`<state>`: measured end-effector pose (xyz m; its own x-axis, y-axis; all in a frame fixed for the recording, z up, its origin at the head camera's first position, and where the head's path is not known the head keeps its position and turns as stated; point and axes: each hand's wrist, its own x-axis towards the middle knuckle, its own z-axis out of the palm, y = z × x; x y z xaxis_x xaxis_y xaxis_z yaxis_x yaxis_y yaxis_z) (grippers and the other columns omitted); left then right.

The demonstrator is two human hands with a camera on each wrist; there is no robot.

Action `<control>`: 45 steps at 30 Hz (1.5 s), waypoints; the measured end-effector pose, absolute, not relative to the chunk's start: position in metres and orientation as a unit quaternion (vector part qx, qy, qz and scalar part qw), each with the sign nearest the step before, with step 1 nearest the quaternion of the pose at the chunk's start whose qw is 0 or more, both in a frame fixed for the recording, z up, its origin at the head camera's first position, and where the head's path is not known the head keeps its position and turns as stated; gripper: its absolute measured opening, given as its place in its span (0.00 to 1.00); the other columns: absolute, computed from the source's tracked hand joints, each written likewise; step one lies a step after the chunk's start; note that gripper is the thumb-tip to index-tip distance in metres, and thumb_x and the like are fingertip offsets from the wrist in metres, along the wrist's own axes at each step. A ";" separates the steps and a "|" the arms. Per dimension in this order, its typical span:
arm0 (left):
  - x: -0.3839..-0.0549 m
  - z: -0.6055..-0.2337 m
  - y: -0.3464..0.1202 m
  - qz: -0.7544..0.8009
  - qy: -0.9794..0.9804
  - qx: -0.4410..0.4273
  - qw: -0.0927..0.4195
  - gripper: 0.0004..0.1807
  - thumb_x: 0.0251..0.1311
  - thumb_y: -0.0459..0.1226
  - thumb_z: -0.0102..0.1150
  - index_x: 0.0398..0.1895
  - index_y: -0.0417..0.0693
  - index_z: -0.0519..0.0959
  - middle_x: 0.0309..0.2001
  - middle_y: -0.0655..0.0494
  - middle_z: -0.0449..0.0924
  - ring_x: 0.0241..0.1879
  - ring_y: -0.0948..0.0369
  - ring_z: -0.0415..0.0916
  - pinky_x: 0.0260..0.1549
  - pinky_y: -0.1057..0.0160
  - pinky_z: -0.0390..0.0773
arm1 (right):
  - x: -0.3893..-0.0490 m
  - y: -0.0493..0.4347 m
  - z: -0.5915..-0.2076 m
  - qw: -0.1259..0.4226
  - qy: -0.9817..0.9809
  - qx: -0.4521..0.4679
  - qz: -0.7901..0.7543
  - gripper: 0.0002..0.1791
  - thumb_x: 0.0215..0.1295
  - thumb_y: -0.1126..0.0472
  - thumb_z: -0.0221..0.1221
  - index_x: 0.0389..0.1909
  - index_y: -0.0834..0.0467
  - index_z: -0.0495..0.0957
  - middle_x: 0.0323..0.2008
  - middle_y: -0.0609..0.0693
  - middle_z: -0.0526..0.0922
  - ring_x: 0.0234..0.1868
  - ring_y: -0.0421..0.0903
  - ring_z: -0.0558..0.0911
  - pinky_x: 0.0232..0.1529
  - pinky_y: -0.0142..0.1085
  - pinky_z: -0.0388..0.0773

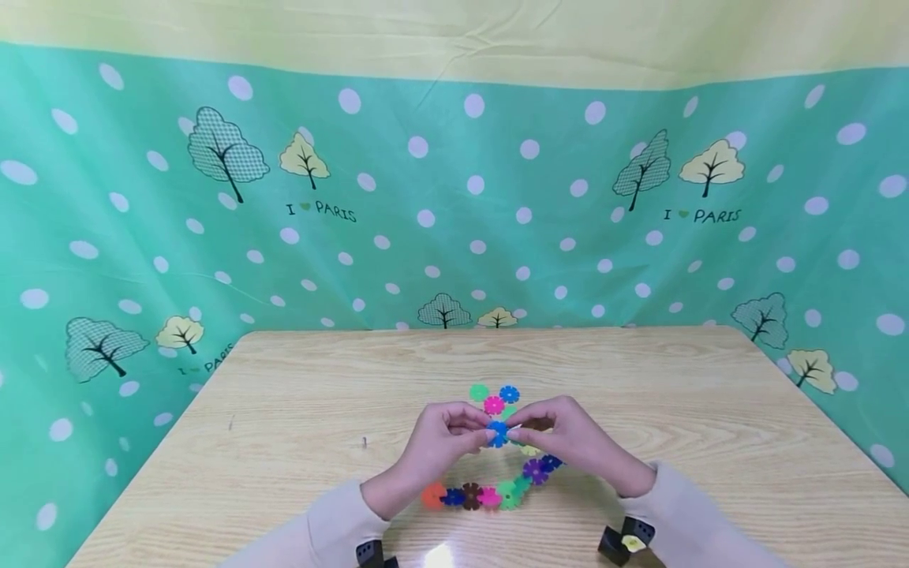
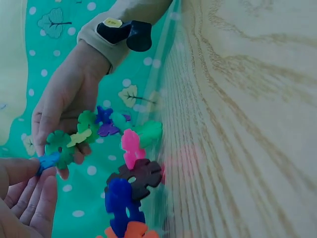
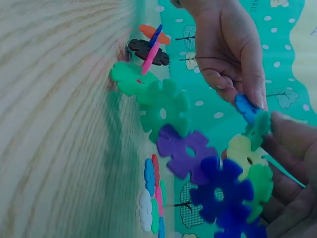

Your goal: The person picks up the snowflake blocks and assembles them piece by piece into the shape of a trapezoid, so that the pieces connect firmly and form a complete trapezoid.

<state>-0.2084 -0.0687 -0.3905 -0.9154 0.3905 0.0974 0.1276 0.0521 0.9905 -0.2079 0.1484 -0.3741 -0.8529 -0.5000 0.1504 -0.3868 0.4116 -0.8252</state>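
In the head view, my left hand (image 1: 449, 434) pinches a blue snowflake disc (image 1: 498, 433) between thumb and fingertips. My right hand (image 1: 571, 438) grips the end of a chain of linked plastic snowflake discs, its fingers round a green disc (image 3: 258, 130) that meets the blue one. From there the chain runs through a yellow disc (image 3: 242, 153), dark blue ones, a purple disc (image 1: 536, 472), greens, a pink disc (image 1: 489, 497) and a brown disc (image 1: 472, 496). An orange disc (image 1: 434, 496) ends it, near my left wrist.
Loose discs lie on the wooden table (image 1: 319, 379) just beyond my hands, among them a green disc (image 1: 479, 392), a blue one (image 1: 509, 394) and a pink one (image 1: 493, 405). A dotted green curtain (image 1: 454, 260) hangs around the table's far and side edges.
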 end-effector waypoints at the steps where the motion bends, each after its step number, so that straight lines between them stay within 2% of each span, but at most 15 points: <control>1: -0.208 -0.391 -0.068 0.668 0.715 0.178 0.102 0.08 0.55 0.31 0.64 0.36 0.34 0.81 0.32 0.44 0.84 0.31 0.52 0.82 0.30 0.66 0.81 | -0.208 0.148 -0.374 0.059 0.837 -0.264 -0.475 0.10 0.62 0.58 0.62 0.39 0.58 0.85 0.33 0.48 0.86 0.30 0.38 0.81 0.34 0.31 0.80; 5: -0.207 -0.392 -0.068 0.679 0.705 0.172 0.111 0.10 0.54 0.31 0.65 0.37 0.32 0.80 0.33 0.44 0.84 0.29 0.61 0.82 0.31 0.65 0.82 | -0.210 0.145 -0.377 0.064 0.832 -0.265 -0.484 0.08 0.61 0.60 0.62 0.37 0.59 0.85 0.32 0.48 0.86 0.30 0.38 0.81 0.33 0.31 0.80; 8: -0.206 -0.392 -0.068 0.684 0.700 0.170 0.117 0.11 0.54 0.31 0.65 0.38 0.30 0.80 0.34 0.44 0.84 0.29 0.63 0.82 0.31 0.64 0.82 | -0.210 0.144 -0.378 0.067 0.830 -0.268 -0.485 0.07 0.62 0.60 0.62 0.36 0.59 0.84 0.32 0.48 0.86 0.31 0.38 0.82 0.34 0.31 0.81; 12: -0.207 -0.392 -0.068 0.682 0.700 0.166 0.132 0.12 0.54 0.32 0.65 0.39 0.31 0.80 0.34 0.45 0.84 0.30 0.62 0.81 0.33 0.63 0.82 | -0.210 0.146 -0.380 0.069 0.829 -0.271 -0.485 0.06 0.62 0.61 0.61 0.35 0.59 0.84 0.31 0.48 0.85 0.30 0.38 0.81 0.34 0.31 0.81; 18: -0.220 -0.397 -0.073 0.660 0.718 0.148 0.163 0.15 0.55 0.36 0.66 0.42 0.35 0.80 0.35 0.48 0.84 0.35 0.58 0.81 0.39 0.55 0.82 | -0.209 0.155 -0.382 0.079 0.836 -0.257 -0.479 0.07 0.62 0.60 0.62 0.34 0.59 0.84 0.30 0.48 0.85 0.28 0.38 0.80 0.32 0.31 0.80; 22: -0.234 -0.403 -0.079 0.642 0.733 0.144 0.173 0.15 0.54 0.34 0.65 0.44 0.35 0.80 0.39 0.45 0.83 0.40 0.52 0.81 0.41 0.57 0.81 | -0.208 0.159 -0.383 0.088 0.836 -0.249 -0.481 0.07 0.62 0.60 0.62 0.34 0.59 0.84 0.31 0.48 0.85 0.29 0.39 0.81 0.33 0.31 0.80; 25: -0.246 -0.406 -0.083 0.629 0.743 0.151 0.171 0.14 0.53 0.31 0.65 0.44 0.35 0.79 0.41 0.43 0.83 0.41 0.53 0.81 0.41 0.61 0.81 | -0.207 0.161 -0.384 0.096 0.835 -0.245 -0.483 0.07 0.62 0.60 0.61 0.34 0.59 0.84 0.31 0.48 0.85 0.30 0.39 0.81 0.34 0.31 0.80; 30: -0.262 -0.410 -0.088 0.608 0.760 0.156 0.171 0.16 0.53 0.28 0.63 0.46 0.34 0.78 0.43 0.42 0.82 0.41 0.57 0.80 0.42 0.60 0.80 | -0.207 0.162 -0.385 0.098 0.829 -0.249 -0.491 0.07 0.62 0.60 0.61 0.35 0.59 0.84 0.32 0.49 0.85 0.29 0.39 0.80 0.33 0.31 0.80; 33: -0.268 -0.415 -0.088 0.589 0.771 0.164 0.177 0.16 0.53 0.27 0.62 0.47 0.34 0.78 0.43 0.44 0.82 0.41 0.58 0.79 0.44 0.60 0.80 | -0.207 0.162 -0.386 0.096 0.827 -0.253 -0.493 0.07 0.62 0.61 0.61 0.35 0.60 0.84 0.32 0.50 0.85 0.30 0.39 0.80 0.33 0.32 0.80; 37: -0.271 -0.421 -0.085 0.544 0.804 0.173 0.167 0.16 0.51 0.27 0.64 0.45 0.38 0.80 0.40 0.49 0.82 0.39 0.60 0.78 0.43 0.64 0.78 | -0.207 0.162 -0.387 0.096 0.826 -0.254 -0.494 0.07 0.62 0.61 0.61 0.36 0.60 0.84 0.33 0.50 0.85 0.31 0.39 0.81 0.34 0.31 0.80; 45: -0.272 -0.423 -0.077 0.491 0.845 0.163 0.137 0.16 0.47 0.29 0.69 0.42 0.45 0.83 0.38 0.56 0.81 0.34 0.61 0.74 0.35 0.65 0.76 | -0.206 0.162 -0.391 0.091 0.823 -0.258 -0.497 0.07 0.62 0.61 0.61 0.36 0.59 0.84 0.33 0.49 0.85 0.31 0.39 0.81 0.35 0.32 0.80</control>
